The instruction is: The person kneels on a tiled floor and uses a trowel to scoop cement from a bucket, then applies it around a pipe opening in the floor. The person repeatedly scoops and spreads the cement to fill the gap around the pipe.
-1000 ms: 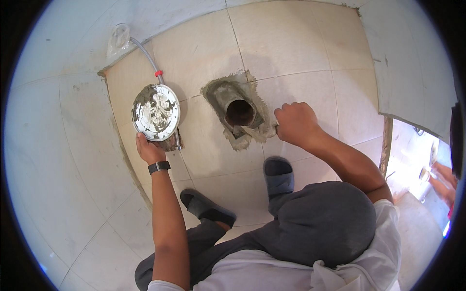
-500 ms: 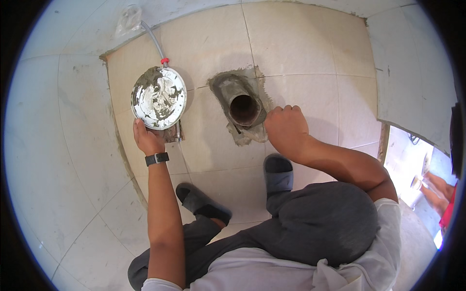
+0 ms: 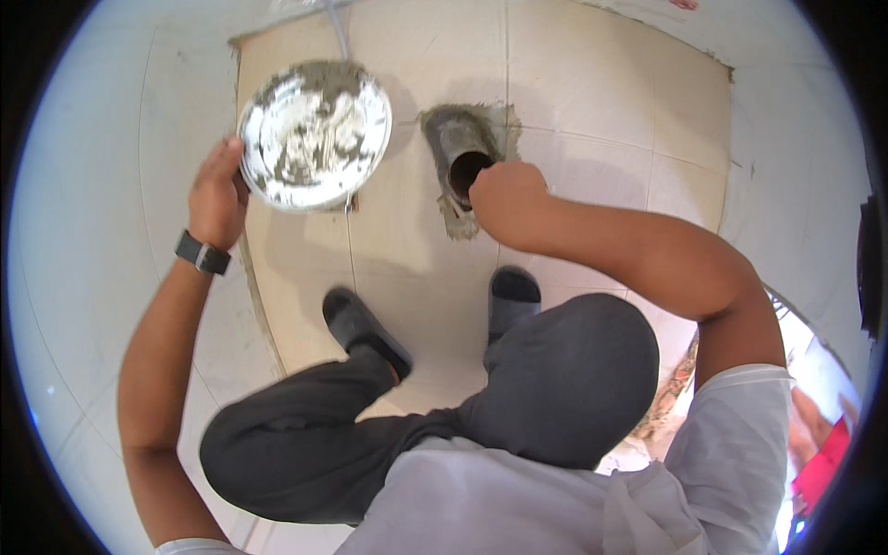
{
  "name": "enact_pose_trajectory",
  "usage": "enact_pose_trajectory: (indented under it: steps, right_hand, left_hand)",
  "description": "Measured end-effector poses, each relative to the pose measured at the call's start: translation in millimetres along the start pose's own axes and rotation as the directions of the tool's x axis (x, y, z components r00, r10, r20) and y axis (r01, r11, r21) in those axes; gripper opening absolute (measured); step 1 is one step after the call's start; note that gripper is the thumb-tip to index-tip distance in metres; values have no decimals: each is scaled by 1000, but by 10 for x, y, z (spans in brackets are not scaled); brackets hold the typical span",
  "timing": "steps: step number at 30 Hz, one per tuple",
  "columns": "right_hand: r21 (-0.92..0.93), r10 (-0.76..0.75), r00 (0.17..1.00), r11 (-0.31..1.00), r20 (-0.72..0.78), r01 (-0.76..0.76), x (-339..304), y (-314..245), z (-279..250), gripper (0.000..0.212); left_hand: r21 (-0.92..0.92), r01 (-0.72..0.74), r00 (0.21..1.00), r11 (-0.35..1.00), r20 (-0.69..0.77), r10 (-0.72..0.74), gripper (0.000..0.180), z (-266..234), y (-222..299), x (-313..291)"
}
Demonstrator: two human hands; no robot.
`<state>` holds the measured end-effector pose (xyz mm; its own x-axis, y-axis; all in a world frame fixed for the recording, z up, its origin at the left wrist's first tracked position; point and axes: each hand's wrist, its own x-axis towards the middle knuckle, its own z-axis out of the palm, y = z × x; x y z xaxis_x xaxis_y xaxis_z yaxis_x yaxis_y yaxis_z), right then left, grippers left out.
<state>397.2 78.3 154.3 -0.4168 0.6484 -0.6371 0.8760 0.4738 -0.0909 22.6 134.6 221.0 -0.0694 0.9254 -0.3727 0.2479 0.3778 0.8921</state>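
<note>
My left hand, a dark watch on its wrist, grips the left edge of a round metal plate. Grey wet mortar is smeared over the plate's upper side, thickest along its far edge. To the right of it, a wide grey pipe stands in a rough cut-out of the tiled floor, its dark round mouth showing. My right hand is closed at the right side of that mouth. Its fingertips are turned away, so I cannot make out what they hold.
Rough mortar edges the cut-out in the beige floor tiles. A grey hose runs behind the plate. Slippers are on my feet. At the far right, part of another person in red shows.
The plate has come up off the floor, nearer to me, with my left hand on its edge. My right hand has shifted left, to the pipe's mouth. The view has moved a little.
</note>
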Motion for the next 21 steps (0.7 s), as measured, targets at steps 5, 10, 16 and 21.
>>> enact_pose_trajectory:
  steps: [5, 10, 16, 21]
  right_hand:
    - [-4, -121, 991, 993, 52, 121, 82, -54, -168, 17]
    - [-42, -55, 988, 997, 146, 61, -181, -406, -136, 26]
    - [53, 225, 972, 972, 69, -229, -500, -968, -207, 15]
    - [126, 240, 965, 959, 105, -252, -396, -827, -541, 14]
  left_hand:
    - [-323, -28, 995, 946, 82, 57, 38, 108, 354, -119]
    - [-476, -148, 971, 867, 97, 219, 38, 303, 214, -185]
    - [-573, -188, 918, 798, 187, 350, 40, 191, -73, 7]
    - [-650, -113, 882, 751, 282, 377, 37, 210, -214, 206]
